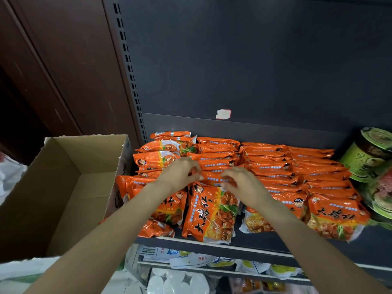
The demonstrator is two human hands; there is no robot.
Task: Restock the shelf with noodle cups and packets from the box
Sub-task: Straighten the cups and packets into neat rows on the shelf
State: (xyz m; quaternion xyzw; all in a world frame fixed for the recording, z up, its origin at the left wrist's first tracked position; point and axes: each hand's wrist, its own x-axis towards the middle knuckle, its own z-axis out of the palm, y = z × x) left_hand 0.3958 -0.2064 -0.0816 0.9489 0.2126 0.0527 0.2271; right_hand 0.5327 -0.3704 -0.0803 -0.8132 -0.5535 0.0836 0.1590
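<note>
Orange noodle packets (273, 166) stand in several rows across the dark shelf (265, 240). My left hand (180, 172) and my right hand (244, 183) meet over the middle row, fingers curled onto the top edges of the packets there. Below my hands a front packet (210, 213) leans forward, showing its face. Green noodle cups (369, 155) are stacked at the shelf's right end. The cardboard box (63, 187) sits open at the left, its visible inside bare.
A dark back panel (254, 60) rises behind the packets, with a perforated upright (129, 71) at its left. Lower shelves (212, 264) hold white and yellow packages. A white plastic bag (8, 175) lies left of the box.
</note>
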